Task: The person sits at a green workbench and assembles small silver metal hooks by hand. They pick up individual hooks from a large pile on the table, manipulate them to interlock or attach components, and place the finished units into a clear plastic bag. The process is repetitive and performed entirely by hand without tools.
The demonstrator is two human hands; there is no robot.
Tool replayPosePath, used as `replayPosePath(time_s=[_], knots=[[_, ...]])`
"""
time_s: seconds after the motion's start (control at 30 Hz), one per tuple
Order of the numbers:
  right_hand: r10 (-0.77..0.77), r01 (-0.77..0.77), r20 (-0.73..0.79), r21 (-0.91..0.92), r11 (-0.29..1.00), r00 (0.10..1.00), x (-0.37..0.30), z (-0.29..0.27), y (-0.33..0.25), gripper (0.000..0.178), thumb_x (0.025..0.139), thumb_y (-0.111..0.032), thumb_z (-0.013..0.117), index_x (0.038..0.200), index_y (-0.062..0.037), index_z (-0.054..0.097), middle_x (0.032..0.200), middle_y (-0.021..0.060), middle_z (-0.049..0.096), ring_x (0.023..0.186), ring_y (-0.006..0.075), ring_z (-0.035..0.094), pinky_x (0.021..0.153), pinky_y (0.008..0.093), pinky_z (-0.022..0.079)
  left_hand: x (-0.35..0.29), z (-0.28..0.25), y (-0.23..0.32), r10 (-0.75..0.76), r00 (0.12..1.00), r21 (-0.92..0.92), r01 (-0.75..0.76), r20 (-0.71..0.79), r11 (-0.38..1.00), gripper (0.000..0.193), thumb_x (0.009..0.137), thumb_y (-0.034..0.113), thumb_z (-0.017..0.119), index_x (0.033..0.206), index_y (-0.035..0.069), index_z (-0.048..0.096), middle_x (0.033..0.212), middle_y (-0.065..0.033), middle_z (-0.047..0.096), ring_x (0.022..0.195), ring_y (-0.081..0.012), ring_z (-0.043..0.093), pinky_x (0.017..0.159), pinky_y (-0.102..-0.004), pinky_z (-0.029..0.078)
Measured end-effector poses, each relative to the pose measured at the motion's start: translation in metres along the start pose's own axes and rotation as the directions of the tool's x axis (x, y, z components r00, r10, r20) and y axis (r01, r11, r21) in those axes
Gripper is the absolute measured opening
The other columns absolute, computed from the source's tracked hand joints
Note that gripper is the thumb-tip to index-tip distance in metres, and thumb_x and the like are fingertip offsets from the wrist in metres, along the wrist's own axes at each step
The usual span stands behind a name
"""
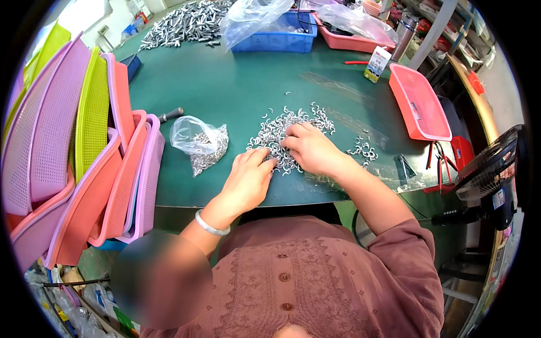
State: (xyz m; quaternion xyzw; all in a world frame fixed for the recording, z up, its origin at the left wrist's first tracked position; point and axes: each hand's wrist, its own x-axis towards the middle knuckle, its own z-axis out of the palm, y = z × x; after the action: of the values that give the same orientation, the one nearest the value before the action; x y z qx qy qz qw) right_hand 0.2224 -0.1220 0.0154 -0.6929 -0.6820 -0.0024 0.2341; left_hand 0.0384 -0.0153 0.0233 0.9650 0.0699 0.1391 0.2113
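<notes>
Curved metal pieces (280, 119) lie in a loose, spread pile on the green counter (236, 84), directly in front of the person, a spot that seems to suit both hands reaching it at once. The left hand (246, 176) rests at the pile's near left edge, its fingers bent and close together; the right hand (313, 149) comes in from the right, its fingers curled down among the pieces. Whether either hand's fingers are clamped on a piece cannot be told, since the fingertips are partly hidden. A clear bag (205, 152) of similar small pieces sits left of the pile, probably for easy reach. A smaller cluster (363, 149) lies to the right, apart from the pile. Farther out, a pink tray (422, 93) and stacked baskets (93, 107) stand at opposite sides, presumably out of the arms' way.
</notes>
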Motion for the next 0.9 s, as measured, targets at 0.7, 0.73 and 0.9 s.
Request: replayPosePath(time_s=[0.7, 0.73, 0.9], knots=[[-0.085, 0.088, -0.05, 0.059, 0.994, 0.995, -0.014, -0.005, -0.01, 0.012, 0.076, -0.008, 0.061, 0.087, -0.0065, 0.066, 0.101, 0.008, 0.059, 0.1, 0.028, 0.051, 0.084, 0.0387, 0.042, -0.021, 0.002, -0.001, 0.008, 1.0, -0.013, -0.008, -0.021, 1.0, 0.034, 0.078, 0.0, 0.057, 0.112, 0.001, 0.057, 0.122, -0.0164, 0.051, 0.117, -0.0347, 0.044, 0.1, -0.0438, 0.033], [-0.061, 0.065, -0.053, 0.081, 0.995, 0.997, -0.014, -0.006, -0.01, 0.012, 0.076, -0.007, 0.061, 0.087, -0.0061, 0.066, 0.101, 0.008, 0.059, 0.1, 0.028, 0.051, 0.084, 0.0388, 0.042, -0.022, 0.0, -0.002, 0.009, 1.0, -0.025, -0.009, -0.024, 1.0, 0.033, 0.078, 0.001, 0.057, 0.112, 0.0, 0.058, 0.121, -0.0165, 0.051, 0.116, -0.0347, 0.044, 0.1, -0.0438, 0.033], [-0.054, 0.063, -0.119, 0.079, 0.995, 0.991, -0.011, 0.006, -0.019, 0.012, 0.073, -0.009, 0.065, 0.085, -0.0058, 0.065, 0.1, 0.0076, 0.058, 0.098, 0.0277, 0.051, 0.083, 0.0397, 0.042, -0.025, -0.004, -0.007, -0.04, 0.991, -0.115, 0.025, -0.128, 0.993, 0.028, 0.08, 0.0, 0.056, 0.107, -0.001, 0.06, 0.116, -0.016, 0.054, 0.11, -0.0332, 0.05, 0.095, -0.0397, 0.039]])
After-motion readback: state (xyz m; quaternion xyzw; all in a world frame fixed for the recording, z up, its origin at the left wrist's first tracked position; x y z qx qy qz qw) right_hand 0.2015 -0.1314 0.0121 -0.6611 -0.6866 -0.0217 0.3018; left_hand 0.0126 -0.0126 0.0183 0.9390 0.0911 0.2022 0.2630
